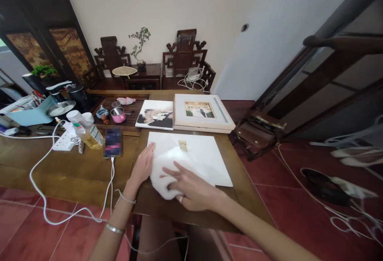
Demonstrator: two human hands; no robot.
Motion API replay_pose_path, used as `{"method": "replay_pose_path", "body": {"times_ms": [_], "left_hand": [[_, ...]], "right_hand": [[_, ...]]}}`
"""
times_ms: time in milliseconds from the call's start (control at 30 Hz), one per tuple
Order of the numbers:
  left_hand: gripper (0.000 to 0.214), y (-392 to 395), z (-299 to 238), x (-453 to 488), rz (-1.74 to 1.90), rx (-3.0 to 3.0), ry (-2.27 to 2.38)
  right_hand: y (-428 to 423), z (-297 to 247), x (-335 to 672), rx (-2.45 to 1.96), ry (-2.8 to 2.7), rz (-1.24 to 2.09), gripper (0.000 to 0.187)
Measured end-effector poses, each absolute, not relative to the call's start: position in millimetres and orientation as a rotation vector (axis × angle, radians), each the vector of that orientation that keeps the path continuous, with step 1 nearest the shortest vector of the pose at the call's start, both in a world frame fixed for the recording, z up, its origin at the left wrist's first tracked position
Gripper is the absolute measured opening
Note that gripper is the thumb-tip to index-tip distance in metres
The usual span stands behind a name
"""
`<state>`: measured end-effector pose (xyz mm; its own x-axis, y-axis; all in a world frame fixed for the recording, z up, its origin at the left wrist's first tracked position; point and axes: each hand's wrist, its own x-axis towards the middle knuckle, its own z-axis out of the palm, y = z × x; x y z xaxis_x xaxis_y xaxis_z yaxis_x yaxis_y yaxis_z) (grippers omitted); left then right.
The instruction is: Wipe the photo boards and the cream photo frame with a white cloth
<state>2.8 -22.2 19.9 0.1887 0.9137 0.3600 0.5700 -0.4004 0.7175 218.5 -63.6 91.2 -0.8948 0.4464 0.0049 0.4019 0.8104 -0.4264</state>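
Cloth, white and soft (166,165), lies bunched on the near left corner of a flat white square board (209,155) on our brown wooden worktop (74,171). Our right hand (191,191) rests on top of the cloth's near side, fingers spread and laid flat, closed round nothing. Our left hand (143,167) lies open with fingers together at the board's left edge, just beside the cloth, so the cloth sits between both hands. A small tan tag (182,145) shows on the board just beyond the cloth. Farther back lie a cream-framed photograph (202,111) and an unframed photo print (155,114); a dark phone (113,142) lies to the left.
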Motion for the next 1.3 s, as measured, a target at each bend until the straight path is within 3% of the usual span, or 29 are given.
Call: {"method": "replay_pose_path", "body": {"times_ms": [233,567,767,1133,1300], "left_hand": [[0.038,-19.4,17.5,7.1,1.001,2.180,1.426],[0.037,-17.2,15.4,1.5,1.026,2.194,1.409],[0.038,-17.9,17.1,1.7,1.007,2.172,1.409],[0.038,-17.4,14.7,2.3,1.025,2.177,1.410],[0.038,-16.5,13.3,1.8,1.032,2.175,1.410]], "right_hand": [[-12.7,85.6,242.3,-1.275,-2.712,0.435,0.037],[65.4,89.7,138.8,-1.303,-2.622,0.479,0.036],[74.3,93.8,183.2,-1.437,-2.520,0.578,0.040],[7.8,56.6,323.4,-1.713,-2.268,0.598,0.043],[-63.7,62.7,346.5,-1.540,-2.428,0.871,0.037]]}}
